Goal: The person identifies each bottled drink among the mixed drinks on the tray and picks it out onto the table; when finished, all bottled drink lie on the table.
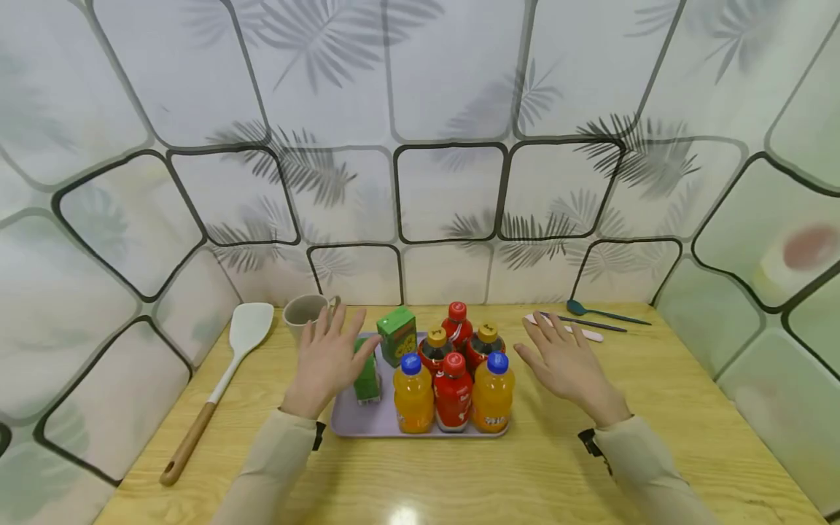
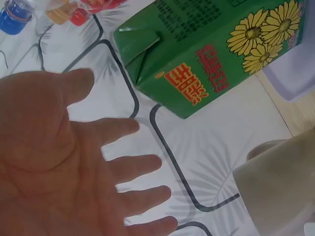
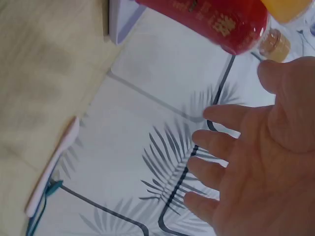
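Observation:
My left hand is spread with straight fingers just left of a green drink carton, holding nothing. That carton fills the upper part of the left wrist view, with yellow flowers on its side. Fingers apart, my right hand hovers over the table to the right of the bottles, also bare. Between the hands lies a lilac tray. On it stand a second green carton, orange drink bottles with blue caps, red bottles and dark bottles with yellow caps.
A mug stands behind my left hand. At the far left lies a white spatula with a wooden handle. Beyond my right hand are a teal spoon, a dark stick-like utensil and a pink utensil. Patterned walls enclose the wooden table.

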Action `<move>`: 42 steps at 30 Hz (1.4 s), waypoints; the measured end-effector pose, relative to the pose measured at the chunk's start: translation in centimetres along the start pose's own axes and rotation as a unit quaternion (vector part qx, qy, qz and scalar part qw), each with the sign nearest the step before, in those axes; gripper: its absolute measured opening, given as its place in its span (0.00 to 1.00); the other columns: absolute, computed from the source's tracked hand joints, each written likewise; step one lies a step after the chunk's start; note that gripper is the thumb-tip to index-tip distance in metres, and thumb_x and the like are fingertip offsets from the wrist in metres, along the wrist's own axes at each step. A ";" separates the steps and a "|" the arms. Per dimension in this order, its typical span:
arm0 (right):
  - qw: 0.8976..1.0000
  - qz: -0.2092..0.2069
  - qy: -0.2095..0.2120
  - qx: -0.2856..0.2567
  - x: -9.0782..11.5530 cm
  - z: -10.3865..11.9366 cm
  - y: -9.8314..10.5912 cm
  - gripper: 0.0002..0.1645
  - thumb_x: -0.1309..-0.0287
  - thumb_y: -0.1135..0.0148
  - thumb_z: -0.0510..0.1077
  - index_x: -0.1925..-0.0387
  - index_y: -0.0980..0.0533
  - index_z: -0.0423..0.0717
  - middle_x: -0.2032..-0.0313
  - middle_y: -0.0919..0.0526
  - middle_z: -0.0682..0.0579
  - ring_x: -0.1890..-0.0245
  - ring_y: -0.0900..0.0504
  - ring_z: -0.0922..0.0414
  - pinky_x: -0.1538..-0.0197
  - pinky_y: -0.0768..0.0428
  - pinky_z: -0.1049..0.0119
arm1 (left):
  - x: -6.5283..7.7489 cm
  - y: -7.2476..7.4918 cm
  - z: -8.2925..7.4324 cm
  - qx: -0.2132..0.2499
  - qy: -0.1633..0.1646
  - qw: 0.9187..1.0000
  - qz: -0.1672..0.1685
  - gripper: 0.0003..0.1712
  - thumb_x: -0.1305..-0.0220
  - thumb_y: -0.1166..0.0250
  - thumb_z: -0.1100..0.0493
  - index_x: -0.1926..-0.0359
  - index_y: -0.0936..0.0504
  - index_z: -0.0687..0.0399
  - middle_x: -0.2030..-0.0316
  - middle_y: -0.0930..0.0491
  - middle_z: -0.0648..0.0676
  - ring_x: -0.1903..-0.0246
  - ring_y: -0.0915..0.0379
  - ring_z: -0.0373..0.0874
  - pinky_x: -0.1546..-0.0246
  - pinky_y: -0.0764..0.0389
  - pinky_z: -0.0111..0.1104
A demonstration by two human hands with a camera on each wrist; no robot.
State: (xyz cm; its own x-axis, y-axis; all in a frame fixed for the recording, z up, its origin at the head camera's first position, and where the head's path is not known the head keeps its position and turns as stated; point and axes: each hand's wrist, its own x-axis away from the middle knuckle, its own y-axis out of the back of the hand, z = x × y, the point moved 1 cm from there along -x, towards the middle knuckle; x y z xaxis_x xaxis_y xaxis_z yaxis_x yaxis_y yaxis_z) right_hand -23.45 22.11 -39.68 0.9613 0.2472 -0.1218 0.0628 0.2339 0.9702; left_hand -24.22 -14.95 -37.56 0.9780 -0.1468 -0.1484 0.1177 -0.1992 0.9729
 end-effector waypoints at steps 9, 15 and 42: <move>0.982 -0.064 0.025 -0.179 0.1 -0.9 -2.1 0.36 0.31 0.48 0.58 0.30 0.36 0.42 0.31 0.33 0.40 0.32 0.36 0.38 0.32 0.37 0.39 | 0.3 -1.0 1.5 0.131 -0.052 0.985 -0.105 0.28 0.26 0.51 0.44 0.37 0.26 0.56 0.43 0.23 0.63 0.46 0.25 0.59 0.47 0.24 0.54; 0.939 -0.060 0.003 -0.340 0.6 -1.2 -2.9 0.27 0.31 0.45 0.53 0.38 0.26 0.43 0.40 0.22 0.42 0.41 0.23 0.43 0.40 0.24 0.48 | 1.1 -1.7 3.7 0.254 -0.041 0.961 -0.105 0.17 0.25 0.49 0.55 0.49 0.18 0.59 0.56 0.16 0.59 0.57 0.20 0.52 0.55 0.20 0.48; 0.824 -0.010 0.045 -0.564 2.6 1.2 -3.8 0.25 0.34 0.42 0.40 0.40 0.29 0.31 0.50 0.19 0.66 0.49 0.22 0.67 0.47 0.22 0.72 | 2.1 -7.6 8.4 0.486 0.106 0.854 0.152 0.24 0.33 0.42 0.66 0.37 0.31 0.65 0.51 0.27 0.65 0.56 0.26 0.49 0.63 0.17 0.38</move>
State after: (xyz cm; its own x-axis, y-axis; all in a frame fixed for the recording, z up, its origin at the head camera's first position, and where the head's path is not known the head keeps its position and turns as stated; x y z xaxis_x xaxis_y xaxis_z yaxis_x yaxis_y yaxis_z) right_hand -20.82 20.72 -43.45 0.9364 0.2889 -0.1991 -0.2594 0.9522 0.1615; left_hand -24.47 -21.87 -46.73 0.9594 -0.1763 0.2204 -0.2446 -0.9089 0.3377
